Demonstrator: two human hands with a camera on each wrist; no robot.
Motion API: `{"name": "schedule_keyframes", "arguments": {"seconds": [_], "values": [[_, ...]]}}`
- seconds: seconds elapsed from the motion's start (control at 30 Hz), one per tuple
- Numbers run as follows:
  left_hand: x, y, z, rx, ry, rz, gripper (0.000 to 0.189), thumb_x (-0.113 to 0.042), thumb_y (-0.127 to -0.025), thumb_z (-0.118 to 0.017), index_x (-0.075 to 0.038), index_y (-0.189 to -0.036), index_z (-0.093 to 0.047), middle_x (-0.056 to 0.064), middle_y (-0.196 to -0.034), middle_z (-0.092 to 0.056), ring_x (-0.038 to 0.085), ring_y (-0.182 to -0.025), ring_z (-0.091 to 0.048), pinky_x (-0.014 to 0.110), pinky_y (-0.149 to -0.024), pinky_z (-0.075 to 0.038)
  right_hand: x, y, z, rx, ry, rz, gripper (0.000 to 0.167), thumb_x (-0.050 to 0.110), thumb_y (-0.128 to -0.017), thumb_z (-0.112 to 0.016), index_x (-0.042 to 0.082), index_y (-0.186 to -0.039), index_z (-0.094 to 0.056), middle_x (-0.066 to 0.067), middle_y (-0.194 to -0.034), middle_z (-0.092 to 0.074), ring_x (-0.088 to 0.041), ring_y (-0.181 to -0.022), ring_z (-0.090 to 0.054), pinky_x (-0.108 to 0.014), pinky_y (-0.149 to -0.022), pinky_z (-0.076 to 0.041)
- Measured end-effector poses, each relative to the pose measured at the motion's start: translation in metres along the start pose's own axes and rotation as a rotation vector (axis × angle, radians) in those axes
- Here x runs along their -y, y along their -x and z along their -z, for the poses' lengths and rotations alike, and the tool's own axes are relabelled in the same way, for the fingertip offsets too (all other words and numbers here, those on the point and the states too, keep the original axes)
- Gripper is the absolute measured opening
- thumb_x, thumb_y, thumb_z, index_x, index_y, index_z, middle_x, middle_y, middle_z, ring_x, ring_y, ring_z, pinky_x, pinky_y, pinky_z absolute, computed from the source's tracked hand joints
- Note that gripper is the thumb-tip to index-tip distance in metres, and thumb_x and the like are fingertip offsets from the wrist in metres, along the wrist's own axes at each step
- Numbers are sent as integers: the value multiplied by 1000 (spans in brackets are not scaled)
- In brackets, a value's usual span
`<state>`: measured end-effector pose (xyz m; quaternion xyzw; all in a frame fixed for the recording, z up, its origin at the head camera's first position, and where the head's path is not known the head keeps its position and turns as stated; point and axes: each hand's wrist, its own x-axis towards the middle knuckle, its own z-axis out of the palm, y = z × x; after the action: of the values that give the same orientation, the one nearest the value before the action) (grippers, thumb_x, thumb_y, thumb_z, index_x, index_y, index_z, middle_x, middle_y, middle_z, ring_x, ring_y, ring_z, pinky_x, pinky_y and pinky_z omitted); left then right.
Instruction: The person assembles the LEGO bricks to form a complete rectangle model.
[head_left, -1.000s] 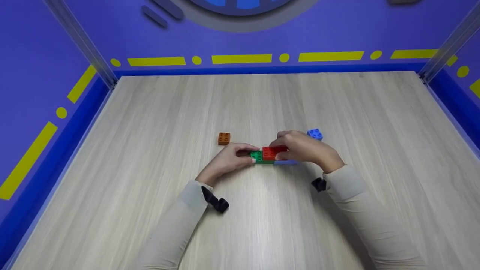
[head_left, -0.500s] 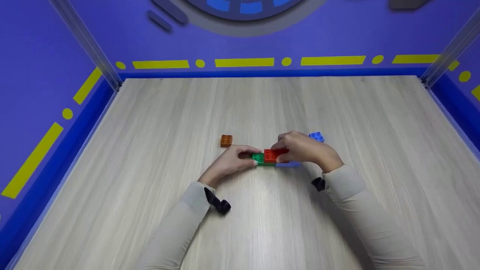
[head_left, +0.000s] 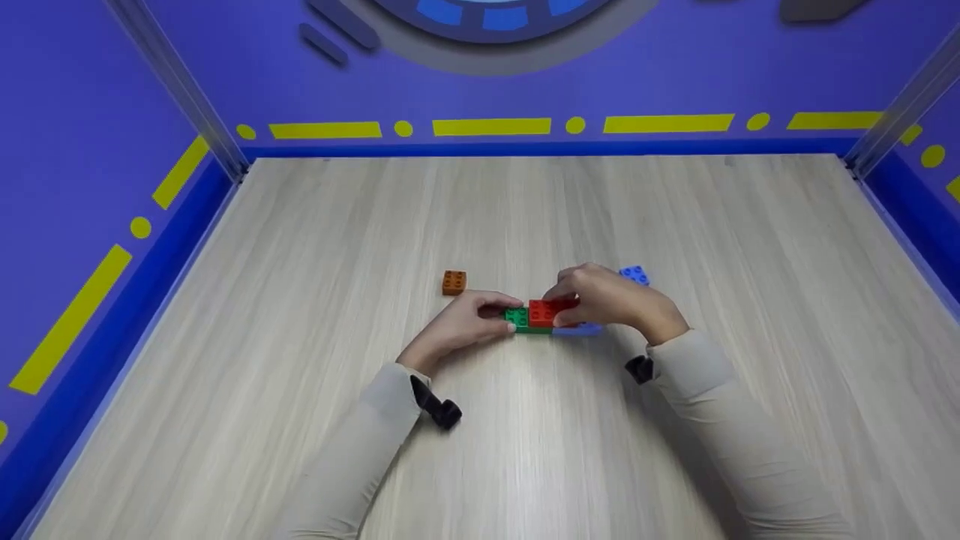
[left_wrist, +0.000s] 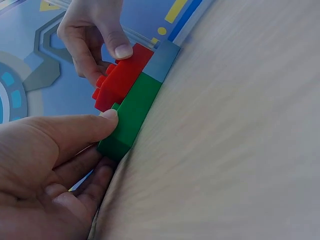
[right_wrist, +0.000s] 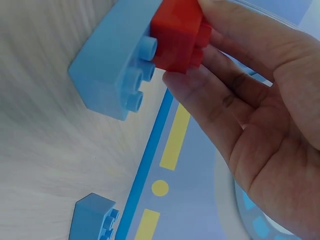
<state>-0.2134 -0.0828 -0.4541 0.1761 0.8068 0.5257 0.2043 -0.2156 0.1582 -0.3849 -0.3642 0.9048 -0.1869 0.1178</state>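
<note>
I can read no words, numbers or brands from here, neither on the red brick (head_left: 541, 312) in the right hand's (head_left: 616, 297) grip nor on the green brick (head_left: 516, 316) in the left hand's (head_left: 463, 328); the wall (head_left: 225, 75) beyond both grips bears plain yellow bars (head_left: 492, 127) and dots (head_left: 575, 125).

Forearms (head_left: 346, 461) angled inward; left hand (head_left: 459, 324) pinching; right hand (head_left: 611, 300) near, also pinching, fingers (right_wrist: 205, 106) bent.
</note>
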Motion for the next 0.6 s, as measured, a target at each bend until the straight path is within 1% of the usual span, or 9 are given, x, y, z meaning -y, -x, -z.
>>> {"name": "schedule_keyframes", "arguments": {"seconds": [0.2,0.37,0.47,0.6], "values": [[-6,2,4,24,-35,5,38,-20,-90,-68,-14,-127,-63,2,-128,-62,15,-116,-57,34,-101,-46,-1,0,-1,-5,-15,-17,32,18,-83,-76,5,-112,-72,-9,-101,-70,-20,-89,-63,-36,-82,-55],[-10,5,11,29,-98,-25,38,-22,-91,-66,-12,-127,-62,2,-129,-61,18,-118,-57,36,-102,-46,-3,0,-3,-15,-20,-28,32,18,-83,-76,5,-111,-72,-9,-104,-70,-21,-92,-65,-37,-84,-55],[-12,7,16,32,-123,-56,39,-23,-90,-67,-11,-127,-62,5,-130,-61,20,-118,-58,35,-100,-47,-3,1,-3,-15,-23,-33,32,18,-82,-76,5,-111,-72,-9,-104,-70,-21,-93,-65,-37,-85,-55],[-13,8,27,21,-119,-147,40,-17,-88,-70,-3,-124,-63,14,-126,-62,27,-116,-59,37,-100,-48,-2,1,-2,-9,-28,-52,33,18,-82,-76,6,-112,-71,-9,-105,-70,-21,-94,-65,-37,-86,-55]]}}
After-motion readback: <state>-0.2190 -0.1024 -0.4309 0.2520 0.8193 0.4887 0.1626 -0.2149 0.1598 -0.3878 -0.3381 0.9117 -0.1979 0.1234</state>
